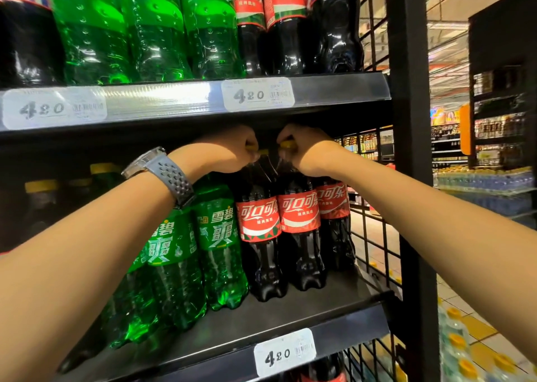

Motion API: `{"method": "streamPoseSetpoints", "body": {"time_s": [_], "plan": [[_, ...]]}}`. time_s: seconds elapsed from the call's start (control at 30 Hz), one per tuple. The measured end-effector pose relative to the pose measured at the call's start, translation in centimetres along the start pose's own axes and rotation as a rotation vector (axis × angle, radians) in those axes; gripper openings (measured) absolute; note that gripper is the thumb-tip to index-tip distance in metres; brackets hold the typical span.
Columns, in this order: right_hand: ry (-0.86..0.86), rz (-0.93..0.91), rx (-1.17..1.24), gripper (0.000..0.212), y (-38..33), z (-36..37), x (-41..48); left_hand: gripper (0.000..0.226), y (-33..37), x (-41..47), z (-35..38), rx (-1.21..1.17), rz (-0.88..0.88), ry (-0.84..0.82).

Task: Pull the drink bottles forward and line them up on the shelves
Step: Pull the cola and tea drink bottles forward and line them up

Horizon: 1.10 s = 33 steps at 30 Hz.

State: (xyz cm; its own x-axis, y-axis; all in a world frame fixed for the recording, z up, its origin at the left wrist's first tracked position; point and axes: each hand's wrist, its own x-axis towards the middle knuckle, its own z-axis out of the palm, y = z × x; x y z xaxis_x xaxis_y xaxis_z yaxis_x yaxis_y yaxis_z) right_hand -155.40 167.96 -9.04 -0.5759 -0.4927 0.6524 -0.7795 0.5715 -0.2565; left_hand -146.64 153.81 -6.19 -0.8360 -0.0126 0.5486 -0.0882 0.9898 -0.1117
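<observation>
On the middle shelf (290,309) of a black metal store rack, both hands are reaching in under the shelf above; the left hand (232,149) is closing its fingers (252,146) around the yellow cap of the left cola bottle (260,236); the right hand (308,149) is closing its fingers (286,143) around the yellow cap of the middle cola bottle (300,230); both grips are sitting narrow and tight at the bottle necks, with the caps only partly showing. A third cola bottle (334,216) is standing just beside the middle one, further back and next to the wire side grille (374,236); all three are carrying red labels and are standing upright, set back from the shelf's front edge. To their left, green Sprite bottles (215,245) are standing in a row, touching one another; the left forearm is crossing in front of them and hiding part of the row. A grey perforated watch strap (171,178) is circling the left wrist. Further left and deeper in shadow, dark bottles with yellow caps (42,185) are standing at the back of the shelf. A white price tag (284,352) reading 4.20 is sitting in the front rail of the middle shelf. On the upper shelf (334,91), large green bottles (151,33) and cola bottles (290,27) are standing at the front edge, above two further price tags (257,94). To the right of the rack, a store aisle with stocked shelving (479,178) is showing.
</observation>
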Motion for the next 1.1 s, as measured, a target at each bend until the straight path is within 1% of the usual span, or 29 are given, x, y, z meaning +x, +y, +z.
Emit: {"method": "streamPoseSetpoints", "body": {"time_s": [0.23, 0.33, 0.4, 0.5, 0.6, 0.67, 0.73, 0.8, 0.87, 1.03, 1.1], "plan": [[-0.085, -0.033, -0.038, 0.036, 0.3, -0.4, -0.2, 0.017, 0.3, 0.5, 0.0, 0.063, 0.011, -0.007], [-0.054, -0.043, -0.059, 0.033, 0.6, -1.3, 0.0, 0.02, 0.5, 0.7, 0.2, 0.07, 0.016, -0.011], [-0.032, -0.019, -0.193, 0.027, 1.2, -2.1, 0.4, 0.023, 0.8, 1.0, 0.5, 0.059, 0.03, 0.006], [-0.094, 0.053, -0.422, 0.023, 2.3, -2.5, 0.5, 0.029, 2.0, 1.6, 1.2, 0.016, 0.084, 0.051], [-0.125, 0.085, -0.475, 0.03, 2.5, -1.8, 0.4, 0.034, 3.9, 2.3, 2.1, -0.041, 0.141, 0.08], [-0.123, 0.074, -0.502, 0.031, 2.5, -1.1, 0.7, 0.04, 4.7, 2.9, 2.7, -0.049, 0.139, 0.098], [-0.099, 0.07, -0.506, 0.03, 2.5, -0.8, 0.9, 0.037, 4.9, 3.3, 3.1, -0.016, 0.103, 0.123], [-0.035, 0.07, -0.481, 0.029, 2.8, -0.6, 0.9, 0.031, 4.5, 3.7, 3.3, -0.017, 0.075, 0.146], [0.006, 0.077, -0.463, 0.027, 3.1, -0.5, 0.8, 0.026, 4.2, 3.9, 3.4, -0.041, 0.081, 0.16], [-0.015, 0.092, -0.347, 0.023, 3.2, -1.3, 0.7, 0.023, 3.7, 4.0, 3.5, -0.09, 0.097, 0.171], [-0.04, 0.098, -0.355, 0.024, 3.2, -1.8, 0.6, 0.021, 3.8, 4.1, 3.7, -0.092, 0.093, 0.186]]}}
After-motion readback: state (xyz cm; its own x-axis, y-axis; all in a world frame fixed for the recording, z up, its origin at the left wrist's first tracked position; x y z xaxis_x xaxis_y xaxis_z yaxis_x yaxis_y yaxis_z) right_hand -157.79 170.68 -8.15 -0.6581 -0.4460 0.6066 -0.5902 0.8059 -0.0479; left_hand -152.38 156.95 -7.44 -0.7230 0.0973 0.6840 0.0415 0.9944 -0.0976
